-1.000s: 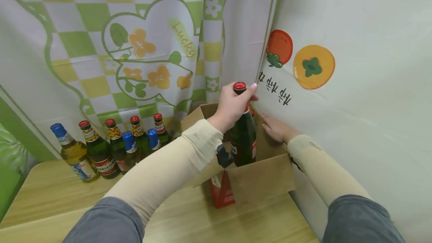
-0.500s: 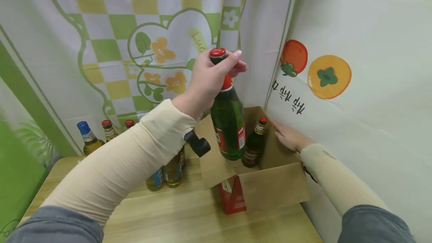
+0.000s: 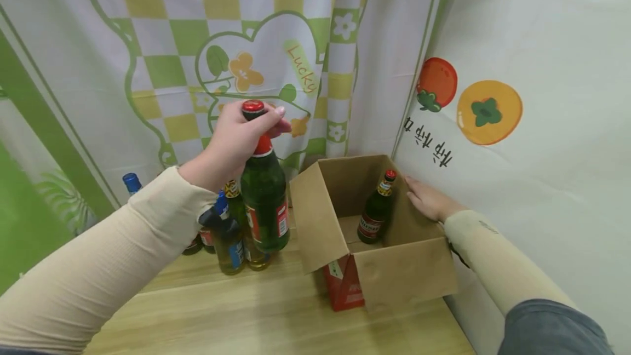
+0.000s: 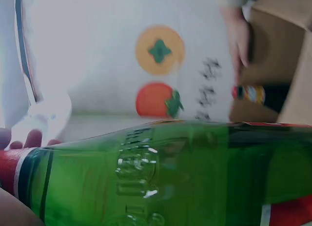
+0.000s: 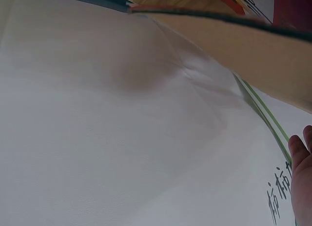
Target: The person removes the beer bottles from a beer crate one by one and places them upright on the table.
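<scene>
My left hand (image 3: 228, 138) grips a large green beer bottle (image 3: 266, 193) by its neck, just below the red cap. Upright and off to the left of the cardboard box (image 3: 405, 275), this bottle hangs in front of the others. Its green glass (image 4: 146, 177) fills the lower part of the left wrist view. My right hand (image 3: 430, 199) rests with extended fingers against the box's right side; part of that hand (image 5: 302, 187) shows at the edge of the right wrist view. Inside the box stands a green beer bottle (image 3: 376, 215) with a red cap.
Several bottles, among them a blue-capped one (image 3: 230, 251), stand on the wooden table (image 3: 222, 311) at left, partly hidden by my left arm. The box's flaps are folded outward. A checked curtain (image 3: 172, 43) hangs behind, and a white wall covering (image 3: 557, 125) borders the right.
My left hand has lifted the large green bottle out of the box and carried it left. The right hand stays at the box. The head view has shifted somewhat.
</scene>
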`<state>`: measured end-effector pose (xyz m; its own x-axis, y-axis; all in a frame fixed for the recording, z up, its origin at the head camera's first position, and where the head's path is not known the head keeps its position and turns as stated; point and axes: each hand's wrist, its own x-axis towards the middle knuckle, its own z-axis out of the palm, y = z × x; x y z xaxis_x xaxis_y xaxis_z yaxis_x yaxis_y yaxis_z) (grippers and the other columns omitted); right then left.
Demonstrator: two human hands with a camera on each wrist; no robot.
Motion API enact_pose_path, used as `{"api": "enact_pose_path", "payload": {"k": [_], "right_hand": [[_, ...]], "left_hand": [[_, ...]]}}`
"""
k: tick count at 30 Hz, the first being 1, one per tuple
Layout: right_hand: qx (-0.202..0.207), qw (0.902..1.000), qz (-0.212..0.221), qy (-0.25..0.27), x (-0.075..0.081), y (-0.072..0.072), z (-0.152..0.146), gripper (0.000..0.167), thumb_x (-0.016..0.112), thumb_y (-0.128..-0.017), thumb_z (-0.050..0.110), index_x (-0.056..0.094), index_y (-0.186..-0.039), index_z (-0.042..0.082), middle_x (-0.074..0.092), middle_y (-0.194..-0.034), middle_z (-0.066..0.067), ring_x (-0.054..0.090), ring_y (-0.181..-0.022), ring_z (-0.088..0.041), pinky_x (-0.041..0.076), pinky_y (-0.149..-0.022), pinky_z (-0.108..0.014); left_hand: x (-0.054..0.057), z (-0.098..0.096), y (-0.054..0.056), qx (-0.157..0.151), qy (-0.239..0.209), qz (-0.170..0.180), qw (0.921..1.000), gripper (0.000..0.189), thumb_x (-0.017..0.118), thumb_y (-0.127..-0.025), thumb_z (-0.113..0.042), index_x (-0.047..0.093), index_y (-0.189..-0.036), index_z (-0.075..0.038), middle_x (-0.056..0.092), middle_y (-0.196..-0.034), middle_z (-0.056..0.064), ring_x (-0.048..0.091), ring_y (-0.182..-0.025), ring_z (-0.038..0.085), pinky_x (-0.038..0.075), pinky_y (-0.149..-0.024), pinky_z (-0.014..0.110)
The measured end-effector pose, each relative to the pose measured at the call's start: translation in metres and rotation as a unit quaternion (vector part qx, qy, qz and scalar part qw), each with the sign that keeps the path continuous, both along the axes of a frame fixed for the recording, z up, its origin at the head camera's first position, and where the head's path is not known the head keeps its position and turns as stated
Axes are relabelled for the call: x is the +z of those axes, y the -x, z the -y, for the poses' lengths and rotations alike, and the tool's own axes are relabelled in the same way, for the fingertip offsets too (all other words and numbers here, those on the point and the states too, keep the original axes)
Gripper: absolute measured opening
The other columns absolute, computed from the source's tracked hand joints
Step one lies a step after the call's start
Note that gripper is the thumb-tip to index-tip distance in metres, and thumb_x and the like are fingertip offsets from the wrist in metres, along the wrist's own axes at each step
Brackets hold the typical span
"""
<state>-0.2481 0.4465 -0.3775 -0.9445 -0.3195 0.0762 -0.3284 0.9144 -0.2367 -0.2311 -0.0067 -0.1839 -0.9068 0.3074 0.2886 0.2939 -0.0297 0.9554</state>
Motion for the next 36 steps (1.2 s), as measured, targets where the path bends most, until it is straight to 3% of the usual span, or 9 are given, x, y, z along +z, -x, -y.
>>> {"api": "enact_pose_path", "payload": {"k": [7, 14, 16, 20, 23, 26, 29, 33, 36], "right_hand": [[-0.001, 1.0, 0.007, -0.001, -0.006, -0.001, -0.001, 0.053, 0.041, -0.107, 0.009, 0.029, -0.146, -0.025, 0.028, -0.154, -0.042, 0.027, -0.143, -0.057, 0.021, -0.118, -0.061], [0.0, 1.0, 0.003, 0.008, -0.005, -0.003, -0.002, 0.053, 0.042, -0.106, 0.008, 0.03, -0.145, -0.026, 0.029, -0.153, -0.043, 0.027, -0.142, -0.058, 0.021, -0.118, -0.062], [-0.001, 1.0, 0.003, 0.005, -0.003, -0.003, -0.003, 0.053, 0.042, -0.106, 0.008, 0.03, -0.145, -0.026, 0.029, -0.153, -0.043, 0.028, -0.143, -0.058, 0.021, -0.118, -0.062], [0.001, 1.0, 0.002, 0.004, -0.002, -0.002, -0.004, 0.053, 0.043, -0.107, 0.008, 0.03, -0.146, -0.025, 0.029, -0.153, -0.042, 0.027, -0.143, -0.057, 0.021, -0.118, -0.062], [0.001, 1.0, 0.0, 0.004, -0.001, -0.001, -0.005, 0.053, 0.044, -0.106, 0.008, 0.031, -0.145, -0.025, 0.029, -0.153, -0.042, 0.028, -0.142, -0.058, 0.021, -0.117, -0.062], [-0.001, 1.0, -0.001, 0.004, -0.001, 0.001, -0.006, 0.053, 0.043, -0.107, 0.008, 0.031, -0.146, -0.025, 0.029, -0.153, -0.043, 0.028, -0.142, -0.058, 0.022, -0.117, -0.062], [0.001, 1.0, -0.005, 0.006, 0.0, 0.002, -0.006, 0.052, 0.043, -0.107, 0.008, 0.031, -0.146, -0.025, 0.03, -0.152, -0.043, 0.028, -0.142, -0.058, 0.022, -0.117, -0.062], [0.003, 1.0, -0.006, 0.005, 0.0, 0.002, -0.003, 0.052, 0.044, -0.106, 0.007, 0.032, -0.145, -0.025, 0.031, -0.152, -0.043, 0.028, -0.142, -0.058, 0.021, -0.117, -0.062], [0.004, 1.0, -0.008, 0.003, -0.001, 0.003, -0.002, 0.052, 0.044, -0.106, 0.007, 0.033, -0.145, -0.025, 0.032, -0.152, -0.043, 0.029, -0.142, -0.057, 0.023, -0.117, -0.061]], "left_hand": [[-0.033, 0.051, 0.009, 0.036, 0.082, 0.024, 0.9957, 0.031, 0.064, -0.105, -0.03, 0.067, -0.112, -0.001, 0.075, -0.09, -0.011, 0.068, -0.103, 0.012, 0.05, -0.085, 0.027], [-0.069, 0.103, 0.015, 0.097, 0.094, 0.027, 0.9904, 0.024, 0.062, -0.106, -0.033, 0.073, -0.106, -0.012, 0.073, -0.09, -0.019, 0.068, -0.096, -0.003, 0.049, -0.083, 0.015], [-0.079, 0.115, 0.018, 0.119, 0.109, 0.023, 0.9866, 0.027, 0.061, -0.106, -0.036, 0.073, -0.107, -0.012, 0.071, -0.093, -0.023, 0.066, -0.097, -0.004, 0.049, -0.087, 0.017], [-0.097, 0.136, 0.026, 0.156, 0.136, 0.02, 0.9782, 0.036, 0.058, -0.106, -0.04, 0.071, -0.114, -0.007, 0.067, -0.097, -0.025, 0.062, -0.106, 0.001, 0.044, -0.108, 0.04], [-0.108, 0.147, 0.032, 0.181, 0.143, 0.034, 0.9725, 0.041, 0.058, -0.105, -0.043, 0.069, -0.117, -0.006, 0.066, -0.095, -0.025, 0.059, -0.112, 0.003, 0.037, -0.114, 0.05], [-0.119, 0.156, 0.038, 0.198, 0.164, 0.039, 0.9656, 0.049, 0.057, -0.105, -0.048, 0.069, -0.121, -0.003, 0.063, -0.099, -0.026, 0.057, -0.117, 0.006, 0.043, -0.107, 0.035], [-0.131, 0.161, 0.042, 0.203, 0.179, 0.028, 0.9624, 0.056, 0.055, -0.105, -0.048, 0.067, -0.125, 0.002, 0.061, -0.105, -0.024, 0.054, -0.115, 0.004, 0.047, -0.09, 0.023], [-0.15, 0.163, 0.047, 0.21, 0.182, 0.011, 0.9606, 0.053, 0.057, -0.106, -0.044, 0.068, -0.124, 0.004, 0.062, -0.099, -0.027, 0.055, -0.084, -0.003, 0.047, -0.069, 0.02], [-0.166, 0.163, 0.047, 0.222, 0.184, -0.001, 0.9577, 0.049, 0.058, -0.106, -0.039, 0.069, -0.121, 0.006, 0.063, -0.094, -0.028, 0.05, -0.076, -0.008, 0.047, -0.068, 0.019]]}}
